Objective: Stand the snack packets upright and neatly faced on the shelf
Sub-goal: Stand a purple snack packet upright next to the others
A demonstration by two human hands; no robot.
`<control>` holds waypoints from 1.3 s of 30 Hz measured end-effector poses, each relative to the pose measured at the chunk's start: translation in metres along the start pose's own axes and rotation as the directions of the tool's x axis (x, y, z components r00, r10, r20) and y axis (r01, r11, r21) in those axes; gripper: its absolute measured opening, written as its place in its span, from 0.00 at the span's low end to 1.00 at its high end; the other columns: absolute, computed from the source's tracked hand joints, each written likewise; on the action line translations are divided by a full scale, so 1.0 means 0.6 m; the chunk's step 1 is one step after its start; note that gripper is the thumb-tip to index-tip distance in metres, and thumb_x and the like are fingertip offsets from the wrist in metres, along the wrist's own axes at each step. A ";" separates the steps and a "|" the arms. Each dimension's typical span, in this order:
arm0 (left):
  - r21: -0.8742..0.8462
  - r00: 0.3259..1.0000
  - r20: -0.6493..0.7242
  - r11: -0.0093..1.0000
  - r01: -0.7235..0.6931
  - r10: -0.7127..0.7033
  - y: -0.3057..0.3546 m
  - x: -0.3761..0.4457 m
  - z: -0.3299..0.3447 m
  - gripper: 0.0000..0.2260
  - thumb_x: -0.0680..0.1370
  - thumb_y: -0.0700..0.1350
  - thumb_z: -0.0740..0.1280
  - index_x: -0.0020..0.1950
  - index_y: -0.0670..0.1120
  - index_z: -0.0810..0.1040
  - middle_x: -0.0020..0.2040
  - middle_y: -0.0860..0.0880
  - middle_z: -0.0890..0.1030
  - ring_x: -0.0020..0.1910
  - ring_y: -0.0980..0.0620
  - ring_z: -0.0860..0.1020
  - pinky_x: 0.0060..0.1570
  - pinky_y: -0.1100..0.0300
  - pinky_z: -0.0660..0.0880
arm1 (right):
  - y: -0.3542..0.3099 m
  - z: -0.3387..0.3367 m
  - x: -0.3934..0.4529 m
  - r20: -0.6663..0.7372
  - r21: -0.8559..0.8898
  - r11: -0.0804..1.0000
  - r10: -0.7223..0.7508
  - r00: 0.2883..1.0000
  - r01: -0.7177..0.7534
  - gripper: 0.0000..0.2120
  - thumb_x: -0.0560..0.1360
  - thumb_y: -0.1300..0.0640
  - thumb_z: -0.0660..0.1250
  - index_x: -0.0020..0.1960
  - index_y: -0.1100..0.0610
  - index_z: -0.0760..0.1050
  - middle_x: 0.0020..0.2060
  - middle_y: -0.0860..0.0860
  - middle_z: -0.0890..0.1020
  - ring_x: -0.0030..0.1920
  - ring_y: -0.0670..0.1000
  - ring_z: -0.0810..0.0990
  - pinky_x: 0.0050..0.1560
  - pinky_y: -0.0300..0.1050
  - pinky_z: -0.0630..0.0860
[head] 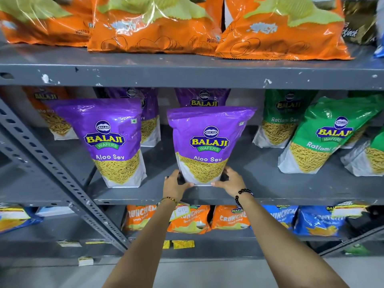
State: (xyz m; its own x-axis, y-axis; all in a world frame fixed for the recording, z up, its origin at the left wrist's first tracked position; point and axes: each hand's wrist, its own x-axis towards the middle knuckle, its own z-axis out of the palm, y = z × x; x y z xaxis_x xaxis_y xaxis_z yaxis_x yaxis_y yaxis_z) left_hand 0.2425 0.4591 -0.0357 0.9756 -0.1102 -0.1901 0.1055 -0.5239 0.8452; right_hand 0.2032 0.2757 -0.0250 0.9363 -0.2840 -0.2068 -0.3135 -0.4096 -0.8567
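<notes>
A purple Aloo Sev packet (209,142) stands upright near the front of the grey middle shelf (270,196), label facing me. My left hand (174,187) grips its lower left corner and my right hand (229,181) grips its lower right corner. A second purple Aloo Sev packet (112,140) stands upright to the left, untouched. Two more purple packets (202,97) stand behind in the back row. Green Ratlami Sev packets (324,136) stand to the right, the front one leaning to the right.
Orange chip bags (158,26) fill the shelf above. Orange (189,221) and blue (318,221) Crunchem packets sit on the shelf below. A slanted perforated metal brace (62,175) crosses the left side. An orange packet (52,113) stands at the back left.
</notes>
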 end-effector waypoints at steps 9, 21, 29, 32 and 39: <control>0.000 1.000 0.001 1.000 -0.007 0.007 0.006 -0.005 -0.004 0.20 0.71 0.42 0.72 0.61 0.40 0.72 0.62 0.41 0.79 0.60 0.42 0.77 0.64 0.45 0.72 | -0.006 0.002 -0.002 -0.017 -0.005 1.000 0.008 1.000 -0.008 0.28 0.64 0.60 0.76 0.63 0.59 0.72 0.60 0.56 0.80 0.61 0.56 0.77 0.61 0.50 0.73; 0.018 1.000 -0.002 1.000 -0.005 0.005 0.006 -0.008 -0.008 0.20 0.71 0.42 0.72 0.60 0.40 0.72 0.62 0.41 0.79 0.60 0.42 0.77 0.63 0.44 0.73 | -0.013 -0.002 -0.011 -0.016 -0.009 1.000 0.016 1.000 -0.016 0.28 0.65 0.60 0.76 0.63 0.59 0.71 0.61 0.56 0.79 0.62 0.56 0.76 0.61 0.49 0.72; 0.007 1.000 0.006 1.000 0.007 -0.007 0.007 -0.008 -0.009 0.20 0.71 0.42 0.73 0.60 0.40 0.72 0.62 0.41 0.79 0.60 0.42 0.77 0.63 0.44 0.72 | -0.014 -0.002 -0.011 -0.012 -0.015 1.000 0.018 1.000 -0.018 0.28 0.65 0.59 0.76 0.63 0.58 0.71 0.61 0.56 0.79 0.62 0.56 0.76 0.62 0.50 0.72; 0.012 1.000 0.007 1.000 0.002 -0.002 0.007 -0.009 -0.010 0.20 0.70 0.42 0.73 0.60 0.40 0.73 0.61 0.41 0.79 0.61 0.42 0.77 0.63 0.45 0.72 | -0.014 -0.003 -0.011 0.004 -0.029 0.999 0.026 1.000 -0.026 0.28 0.65 0.59 0.75 0.63 0.58 0.71 0.61 0.56 0.79 0.62 0.56 0.76 0.61 0.51 0.73; 0.031 1.000 0.024 1.000 0.000 -0.001 0.006 -0.008 -0.012 0.21 0.70 0.42 0.74 0.60 0.41 0.73 0.62 0.42 0.79 0.61 0.42 0.77 0.64 0.44 0.71 | -0.008 -0.004 -0.009 0.029 -0.048 0.999 0.026 0.999 -0.025 0.29 0.65 0.60 0.75 0.64 0.58 0.70 0.62 0.56 0.78 0.62 0.56 0.76 0.62 0.52 0.72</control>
State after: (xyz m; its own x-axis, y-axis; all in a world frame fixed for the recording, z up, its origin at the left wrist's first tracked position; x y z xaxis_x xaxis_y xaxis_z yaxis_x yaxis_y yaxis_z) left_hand 0.2396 0.4636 -0.0283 0.9705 -0.1301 -0.2031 0.0999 -0.5499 0.8292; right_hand 0.1994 0.2773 -0.0187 0.9320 -0.2693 -0.2425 -0.3436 -0.4434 -0.8278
